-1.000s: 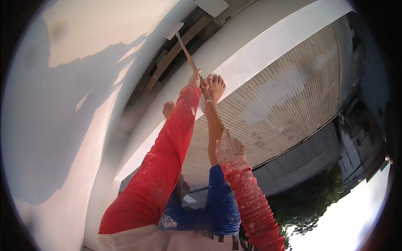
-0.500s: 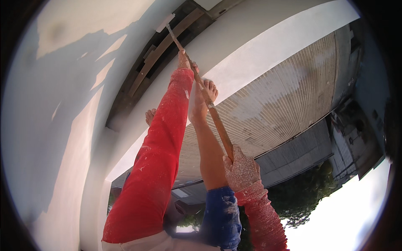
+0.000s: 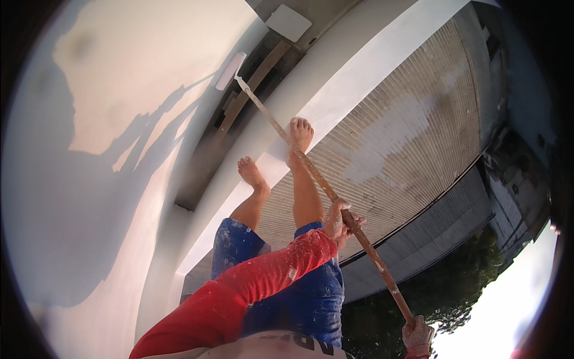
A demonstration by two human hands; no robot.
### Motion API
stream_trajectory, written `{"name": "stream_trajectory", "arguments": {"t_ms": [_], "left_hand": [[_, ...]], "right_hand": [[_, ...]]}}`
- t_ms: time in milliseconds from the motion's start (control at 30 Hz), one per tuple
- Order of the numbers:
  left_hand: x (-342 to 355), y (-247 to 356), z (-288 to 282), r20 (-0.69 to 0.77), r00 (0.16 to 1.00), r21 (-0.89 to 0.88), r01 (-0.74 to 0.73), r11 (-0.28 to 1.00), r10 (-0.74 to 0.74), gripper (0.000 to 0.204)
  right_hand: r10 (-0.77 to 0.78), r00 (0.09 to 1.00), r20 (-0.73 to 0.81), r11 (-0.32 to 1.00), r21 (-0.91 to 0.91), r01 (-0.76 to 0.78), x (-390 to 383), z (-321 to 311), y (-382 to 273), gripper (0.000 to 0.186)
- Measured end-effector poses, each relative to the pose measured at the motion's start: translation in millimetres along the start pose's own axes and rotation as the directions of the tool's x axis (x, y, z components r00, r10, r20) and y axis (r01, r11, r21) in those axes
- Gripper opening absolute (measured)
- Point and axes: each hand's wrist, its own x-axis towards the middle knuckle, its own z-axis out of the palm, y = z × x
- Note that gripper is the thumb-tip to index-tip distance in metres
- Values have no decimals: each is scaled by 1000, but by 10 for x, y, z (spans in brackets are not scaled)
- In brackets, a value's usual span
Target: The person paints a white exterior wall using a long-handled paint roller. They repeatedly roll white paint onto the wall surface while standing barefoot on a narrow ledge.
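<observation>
A paint roller with a long wooden pole (image 3: 317,172) slants from upper left to lower right. Its white roller head (image 3: 231,70) is at the white wall (image 3: 149,66), near the wall's lower edge; whether it touches cannot be told. My left hand (image 3: 341,225), in a red paint-spattered sleeve, is closed round the middle of the pole, some fingers loosely curled. At the pole's lower end, my right hand (image 3: 418,335) grips it, coated with pale paint specks.
My bare feet stand on a narrow white ledge (image 3: 353,84). Below it to the right lies a corrugated roof (image 3: 412,125), with trees (image 3: 442,275) beyond. A dark gap holding a wooden plank (image 3: 254,81) runs beside the wall. A white lid-like panel (image 3: 289,23) lies at the top.
Both hands and the pole have come back toward me, to the lower right. My left hand is now farther down the pole. The roller head sits lower in view, against the wall side.
</observation>
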Motion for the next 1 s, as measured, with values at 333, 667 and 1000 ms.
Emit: {"name": "stream_trajectory", "arguments": {"t_ms": [333, 667, 1000], "left_hand": [[-1691, -1993, 146, 72, 882, 69, 462, 884, -466, 22], [64, -420, -220, -110, 993, 67, -43, 997, 50, 26], [1814, 2384, -795, -177, 879, 187, -412, 892, 443, 23]], "right_hand": [[277, 943, 185, 961, -57, -272, -2016, 556, 2065, 35], [-9, 996, -86, 998, 58, 14, -222, 384, 95, 20], [-374, 909, 185, 810, 542, 223, 1599, -620, -2706, 29]]}}
